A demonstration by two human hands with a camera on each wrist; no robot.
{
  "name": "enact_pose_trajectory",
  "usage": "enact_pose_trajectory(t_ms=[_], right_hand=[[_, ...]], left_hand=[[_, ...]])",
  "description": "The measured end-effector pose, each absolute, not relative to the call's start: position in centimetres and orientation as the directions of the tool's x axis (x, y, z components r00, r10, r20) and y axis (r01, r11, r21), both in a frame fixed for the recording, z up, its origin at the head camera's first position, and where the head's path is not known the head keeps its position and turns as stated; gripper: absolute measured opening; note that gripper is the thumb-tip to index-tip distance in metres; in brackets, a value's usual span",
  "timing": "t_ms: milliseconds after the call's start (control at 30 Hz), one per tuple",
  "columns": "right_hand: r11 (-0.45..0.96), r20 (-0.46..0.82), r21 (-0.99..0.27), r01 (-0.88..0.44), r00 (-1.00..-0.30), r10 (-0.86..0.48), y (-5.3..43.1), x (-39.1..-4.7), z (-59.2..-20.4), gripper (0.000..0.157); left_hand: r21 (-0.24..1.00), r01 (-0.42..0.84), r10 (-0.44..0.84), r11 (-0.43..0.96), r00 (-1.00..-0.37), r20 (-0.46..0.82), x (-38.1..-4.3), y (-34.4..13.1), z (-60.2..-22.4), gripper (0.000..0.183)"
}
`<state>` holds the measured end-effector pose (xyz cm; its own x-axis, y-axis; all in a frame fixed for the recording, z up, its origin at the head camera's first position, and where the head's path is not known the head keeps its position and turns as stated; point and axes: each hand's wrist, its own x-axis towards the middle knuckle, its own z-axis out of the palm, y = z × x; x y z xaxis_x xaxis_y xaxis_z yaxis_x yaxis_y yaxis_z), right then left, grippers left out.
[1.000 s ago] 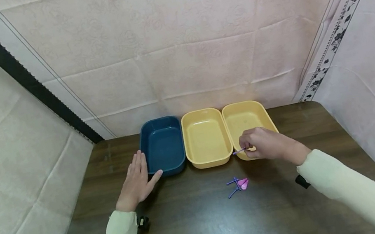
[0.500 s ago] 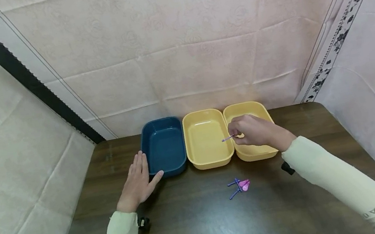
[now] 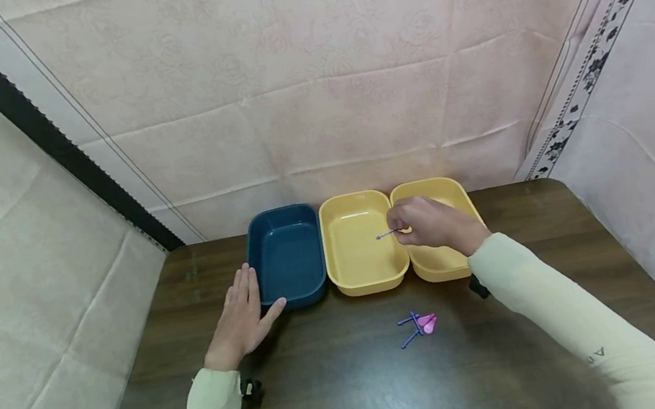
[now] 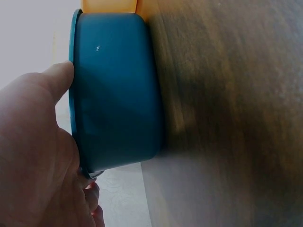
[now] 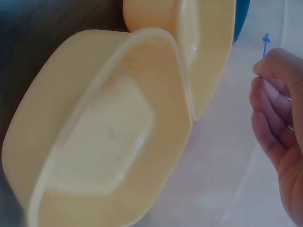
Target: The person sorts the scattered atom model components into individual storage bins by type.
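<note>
In the head view my right hand (image 3: 428, 222) is over the right and middle yellow trays. Thumb and fingertips pinch a thin purple stick (image 3: 385, 234), which points left above the middle yellow tray (image 3: 371, 283). The right wrist view shows the flanged tip of this stick (image 5: 266, 39) standing out past the thumb. My left hand (image 3: 241, 322) rests with straight fingers along the left side of the blue tray (image 3: 293, 298), its thumb on the near rim. In the left wrist view the thumb (image 4: 61, 78) touches the rim of the blue tray (image 4: 116, 94).
The right yellow tray (image 3: 444, 270) stands beside the middle one, all three trays in a row at the table's back. Several purple sticks (image 3: 416, 324) and pink pieces (image 3: 428, 323) lie on the brown table (image 3: 345, 377) in front. Pale cloth (image 3: 352, 120) hangs behind.
My right hand has moved left and away from me with the purple stick, from the right tray's near edge to over the middle tray. The left hand keeps its place.
</note>
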<state>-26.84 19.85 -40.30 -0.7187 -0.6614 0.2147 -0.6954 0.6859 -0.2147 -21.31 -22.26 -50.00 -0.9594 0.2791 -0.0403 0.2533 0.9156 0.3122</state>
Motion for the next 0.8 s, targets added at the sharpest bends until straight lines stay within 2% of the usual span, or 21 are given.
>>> enact_pose_trajectory(t_ms=[533,800], right_hand=[[0.683,0.205,-0.246,-0.688,-0.726,-0.657,18.4,-28.5,-43.9,0.003],[0.686,0.203,-0.222,-0.693,-0.721,-0.663,18.3,-28.1,-43.4,0.014]], left_hand=[[0.318,0.244,0.273,0.916,-0.961,-0.049,-21.4,-22.4,-50.3,0.106],[0.310,0.244,0.274,0.919,-0.960,-0.057,-21.4,-22.4,-50.3,0.105]])
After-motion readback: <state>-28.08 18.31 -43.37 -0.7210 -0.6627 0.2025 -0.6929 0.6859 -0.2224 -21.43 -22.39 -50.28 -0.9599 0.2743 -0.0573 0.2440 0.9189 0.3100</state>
